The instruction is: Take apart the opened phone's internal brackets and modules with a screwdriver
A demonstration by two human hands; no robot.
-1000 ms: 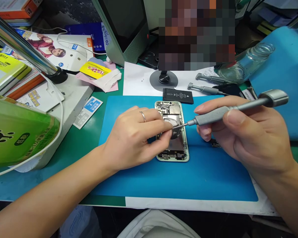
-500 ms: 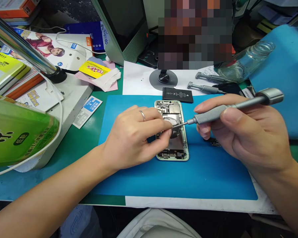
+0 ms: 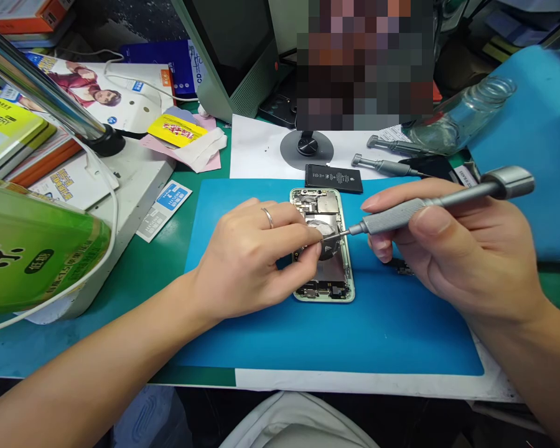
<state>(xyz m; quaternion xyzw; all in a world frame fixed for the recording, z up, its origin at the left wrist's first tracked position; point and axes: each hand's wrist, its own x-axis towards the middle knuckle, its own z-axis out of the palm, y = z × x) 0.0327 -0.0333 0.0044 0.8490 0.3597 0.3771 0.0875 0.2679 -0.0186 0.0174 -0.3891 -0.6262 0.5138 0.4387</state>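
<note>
A gutted smartphone (image 3: 326,274) lies on the blue mat with its metal interior and round coil facing up. My right hand (image 3: 471,249) holds a silver screwdriver (image 3: 396,214) by its knurled grip, the shaft slanting down to the left over the phone. Above the coil, my left hand (image 3: 261,255) has its thumb and forefinger pinched at the screwdriver's tip. Whatever sits between those fingertips is too small or too hidden to make out. A black phone battery (image 3: 335,178) rests just beyond the phone's top edge. Partly behind my right hand is a small dark part (image 3: 402,267).
Two more screwdrivers (image 3: 385,167) lie at the back right, near a tipped glass jar (image 3: 462,118). A round stand base (image 3: 307,149) is on white paper behind the mat. At left are a green container (image 3: 42,249), a lamp pole (image 3: 46,81) and boxes.
My right hand and the screwdriver have shifted very slightly to the left. My left hand keeps its pinch at the tip, and the phone stays in place.
</note>
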